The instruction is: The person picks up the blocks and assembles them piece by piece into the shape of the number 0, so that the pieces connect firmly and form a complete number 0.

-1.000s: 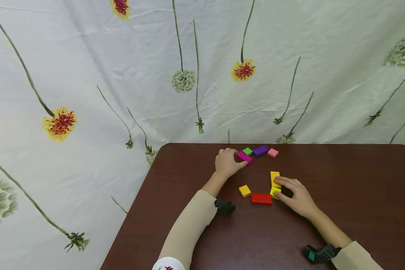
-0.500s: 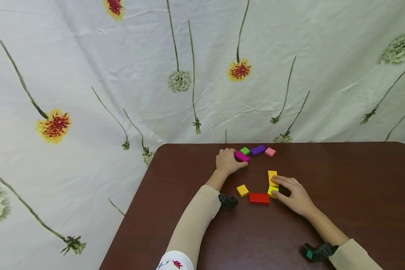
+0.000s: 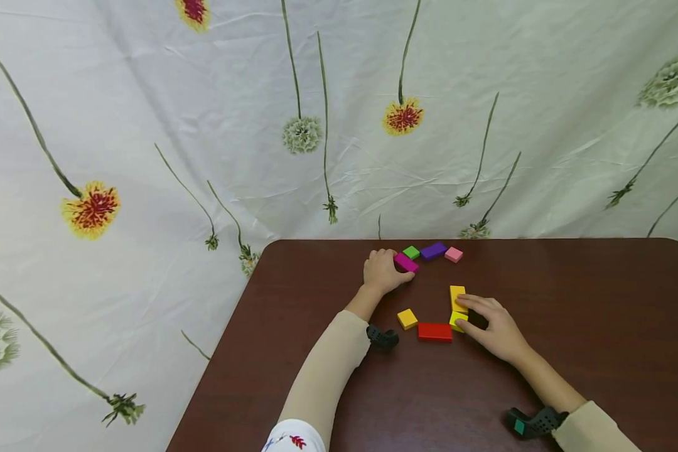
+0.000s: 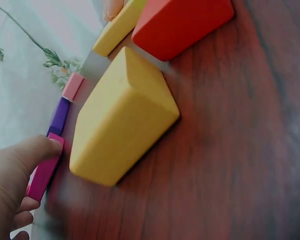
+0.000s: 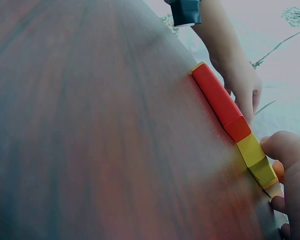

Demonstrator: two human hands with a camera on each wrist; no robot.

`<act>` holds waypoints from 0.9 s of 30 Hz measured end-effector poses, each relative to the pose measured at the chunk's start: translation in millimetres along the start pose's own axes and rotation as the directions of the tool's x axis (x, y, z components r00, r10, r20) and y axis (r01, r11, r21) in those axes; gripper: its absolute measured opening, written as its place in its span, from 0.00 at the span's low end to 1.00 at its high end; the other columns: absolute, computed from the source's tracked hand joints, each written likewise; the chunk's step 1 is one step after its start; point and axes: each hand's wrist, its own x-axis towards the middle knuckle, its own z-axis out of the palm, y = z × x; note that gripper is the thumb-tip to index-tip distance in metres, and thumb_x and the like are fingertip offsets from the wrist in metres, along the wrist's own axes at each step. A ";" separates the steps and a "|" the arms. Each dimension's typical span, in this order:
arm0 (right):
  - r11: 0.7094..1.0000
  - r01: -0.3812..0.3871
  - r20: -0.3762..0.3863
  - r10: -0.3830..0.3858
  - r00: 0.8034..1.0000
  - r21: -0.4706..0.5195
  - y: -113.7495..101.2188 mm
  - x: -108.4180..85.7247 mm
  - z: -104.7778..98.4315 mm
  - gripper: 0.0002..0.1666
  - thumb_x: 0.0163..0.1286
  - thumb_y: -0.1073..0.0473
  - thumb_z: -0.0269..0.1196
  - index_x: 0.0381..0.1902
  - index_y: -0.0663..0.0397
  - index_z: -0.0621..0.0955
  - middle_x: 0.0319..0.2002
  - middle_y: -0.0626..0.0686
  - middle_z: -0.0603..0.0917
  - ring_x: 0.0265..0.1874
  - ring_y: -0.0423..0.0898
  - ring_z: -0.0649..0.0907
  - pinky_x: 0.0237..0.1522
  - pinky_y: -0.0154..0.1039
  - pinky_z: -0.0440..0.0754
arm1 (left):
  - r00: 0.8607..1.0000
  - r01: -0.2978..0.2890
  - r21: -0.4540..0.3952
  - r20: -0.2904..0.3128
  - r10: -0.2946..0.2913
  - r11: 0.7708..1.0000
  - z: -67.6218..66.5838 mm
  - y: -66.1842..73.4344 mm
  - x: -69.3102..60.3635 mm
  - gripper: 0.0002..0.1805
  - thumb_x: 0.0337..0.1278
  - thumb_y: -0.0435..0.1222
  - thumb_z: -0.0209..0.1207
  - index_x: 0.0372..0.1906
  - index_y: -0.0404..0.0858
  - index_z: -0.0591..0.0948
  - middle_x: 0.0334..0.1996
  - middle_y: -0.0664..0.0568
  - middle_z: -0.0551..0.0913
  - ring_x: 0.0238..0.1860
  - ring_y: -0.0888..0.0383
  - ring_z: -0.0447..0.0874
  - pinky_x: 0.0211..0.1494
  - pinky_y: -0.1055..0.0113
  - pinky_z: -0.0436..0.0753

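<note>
At the far left of the table, my left hand (image 3: pixel 381 272) holds a magenta block (image 3: pixel 406 262) between thumb and fingers; the left wrist view has the thumb on its end. A green block (image 3: pixel 411 252), a purple block (image 3: pixel 433 251) and a pink block (image 3: pixel 454 254) lie just beyond. Nearer, my right hand (image 3: pixel 498 329) has its thumb on a bright yellow cube (image 3: pixel 457 321) and its fingers on the longer yellow block (image 3: pixel 457 297) behind it. A red block (image 3: pixel 435 332) adjoins the cube. Left of it sits another yellow block (image 3: pixel 407 319).
The brown table (image 3: pixel 587 326) has a rounded far edge against a hanging flowered cloth (image 3: pixel 248 81). A dark wrist camera (image 3: pixel 382 338) sits by the left cuff, and another wrist camera (image 3: pixel 533 422) by the right.
The head view has shifted slightly. Hands and blocks keep nearly the same positions relative to one another.
</note>
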 end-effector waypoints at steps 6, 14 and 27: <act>1.000 -0.004 0.007 0.004 1.000 0.002 -0.4 0.5 -0.5 0.25 0.60 0.60 0.71 0.56 0.61 0.82 0.57 0.61 0.80 0.52 0.61 0.76 0.50 0.65 0.70 | 0.998 -0.064 -0.019 -0.004 0.064 0.998 -7.3 -5.9 -7.9 0.35 0.49 0.58 0.67 0.57 0.40 0.78 0.50 0.51 0.81 0.48 0.54 0.71 0.50 0.60 0.74; 1.000 -0.003 0.002 0.003 1.000 -0.005 1.9 -1.3 0.7 0.26 0.60 0.60 0.71 0.56 0.62 0.81 0.57 0.62 0.80 0.52 0.61 0.75 0.50 0.64 0.70 | 0.972 -0.221 -0.152 0.040 0.230 0.963 -10.6 -17.8 -19.7 0.34 0.46 0.55 0.70 0.57 0.40 0.80 0.50 0.50 0.81 0.50 0.54 0.72 0.51 0.64 0.75; 1.000 0.013 -0.008 -0.013 1.000 0.013 -0.6 -0.5 0.6 0.26 0.59 0.61 0.71 0.55 0.62 0.82 0.57 0.61 0.80 0.52 0.62 0.76 0.50 0.65 0.70 | 0.929 -0.335 -0.203 0.089 0.358 0.920 -16.1 -34.9 -34.8 0.34 0.44 0.52 0.73 0.57 0.40 0.81 0.50 0.51 0.82 0.49 0.54 0.72 0.54 0.64 0.73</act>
